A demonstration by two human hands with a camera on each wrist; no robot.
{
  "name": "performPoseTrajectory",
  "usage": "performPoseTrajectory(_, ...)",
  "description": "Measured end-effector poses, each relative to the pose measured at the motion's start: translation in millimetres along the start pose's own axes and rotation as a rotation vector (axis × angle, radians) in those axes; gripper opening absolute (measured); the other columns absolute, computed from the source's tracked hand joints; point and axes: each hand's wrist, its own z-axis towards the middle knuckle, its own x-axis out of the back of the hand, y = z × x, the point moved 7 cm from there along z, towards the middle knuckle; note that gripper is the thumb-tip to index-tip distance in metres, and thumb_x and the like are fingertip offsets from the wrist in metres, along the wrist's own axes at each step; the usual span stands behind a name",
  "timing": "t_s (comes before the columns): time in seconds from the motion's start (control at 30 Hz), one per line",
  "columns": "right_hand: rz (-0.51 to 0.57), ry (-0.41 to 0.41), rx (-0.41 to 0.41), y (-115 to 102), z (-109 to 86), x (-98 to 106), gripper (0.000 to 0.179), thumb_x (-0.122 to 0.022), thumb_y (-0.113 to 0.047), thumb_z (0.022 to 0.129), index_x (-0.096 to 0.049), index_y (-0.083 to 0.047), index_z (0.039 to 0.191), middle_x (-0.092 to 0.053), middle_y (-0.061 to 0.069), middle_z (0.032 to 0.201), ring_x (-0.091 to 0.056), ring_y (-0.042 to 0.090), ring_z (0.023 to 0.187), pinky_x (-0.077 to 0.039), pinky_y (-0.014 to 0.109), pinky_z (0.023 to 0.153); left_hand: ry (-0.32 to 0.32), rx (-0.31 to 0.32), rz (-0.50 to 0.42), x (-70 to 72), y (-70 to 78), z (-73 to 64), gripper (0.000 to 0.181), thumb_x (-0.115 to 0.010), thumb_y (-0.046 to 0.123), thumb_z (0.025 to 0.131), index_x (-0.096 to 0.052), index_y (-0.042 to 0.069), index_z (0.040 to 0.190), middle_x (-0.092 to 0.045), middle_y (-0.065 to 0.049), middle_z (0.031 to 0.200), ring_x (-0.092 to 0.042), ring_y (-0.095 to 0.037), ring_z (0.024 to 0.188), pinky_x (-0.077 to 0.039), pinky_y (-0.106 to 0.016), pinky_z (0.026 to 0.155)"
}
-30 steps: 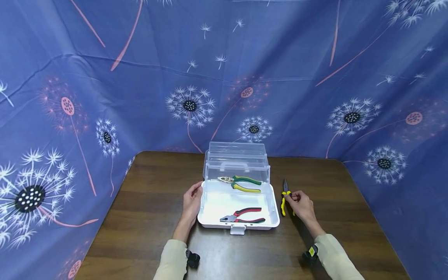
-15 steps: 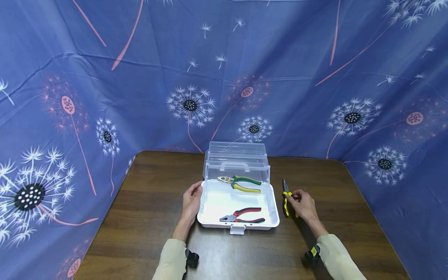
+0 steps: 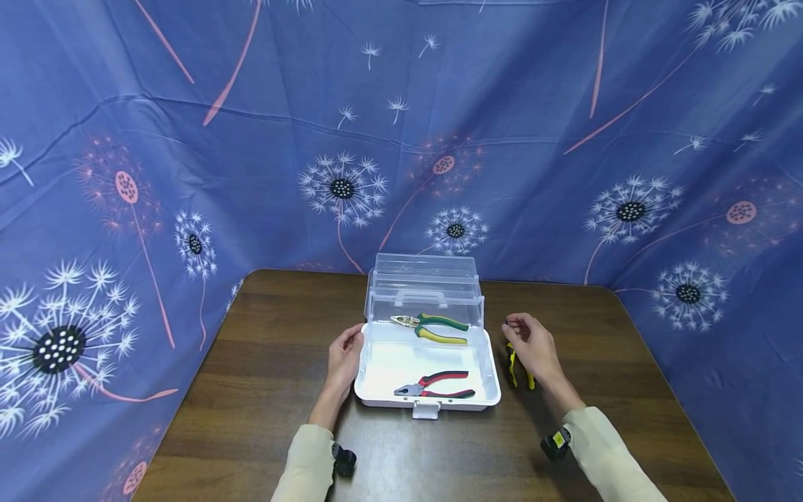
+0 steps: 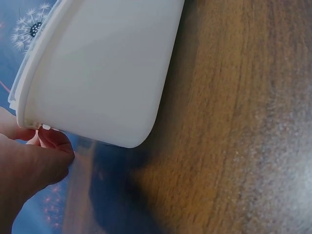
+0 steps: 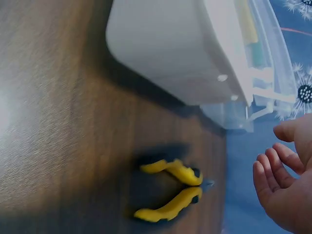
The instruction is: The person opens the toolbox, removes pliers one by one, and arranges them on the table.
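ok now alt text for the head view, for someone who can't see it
A person's left hand holds the side of an open white toolbox containing green-and-yellow pliers and red-handled pliers, while the right hand hovers over black-and-yellow pliers on a brown wooden table. Behind hangs a blue cloth printed with dandelions.

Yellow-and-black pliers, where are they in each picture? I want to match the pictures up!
Head: the yellow-and-black pliers are just right of the white box, partly hidden by the right hand.
Left wrist: they are not in this picture.
Right wrist: the yellow-and-black pliers are in the lower middle, on the table, below the box.
Shared landmark: the white box shows in all three views.
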Motion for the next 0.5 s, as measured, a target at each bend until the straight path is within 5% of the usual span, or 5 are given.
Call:
performPoseTrajectory(0.27, 0.064, -0.02, 0.025, -26, 12.7, -4, 0.025, -0.067, -0.016, 0.101, -0.066, 0.002, 0.118, -0.07, 0.013, 0.106, -0.063, 0.023, 0.095, -0.046, 0.015, 0.077, 0.022, 0.071, 0.049, 0.8, 3.5, 2.7, 0.032, -0.054, 0.009, 0.103, -0.065, -0.004, 0.13, -0.065, -0.018, 0.117, -0.056, -0.02, 0.1, -0.045, -0.024, 0.082)
performPoseTrajectory(0.5, 0.11, -0.056, 0.115, -56, 21.7, -15, 0.022, -0.069, -0.006, 0.098, -0.067, 0.004, 0.117, -0.07, 0.014, 0.104, -0.064, 0.026, 0.094, -0.052, 0.029, 0.08, 0.052, 0.12, 0.034, -0.9, 3.5, 4.9, 0.031, -0.055, 0.008, 0.101, -0.067, -0.004, 0.127, -0.065, -0.015, 0.112, -0.056, -0.02, 0.099, -0.046, -0.025, 0.08)
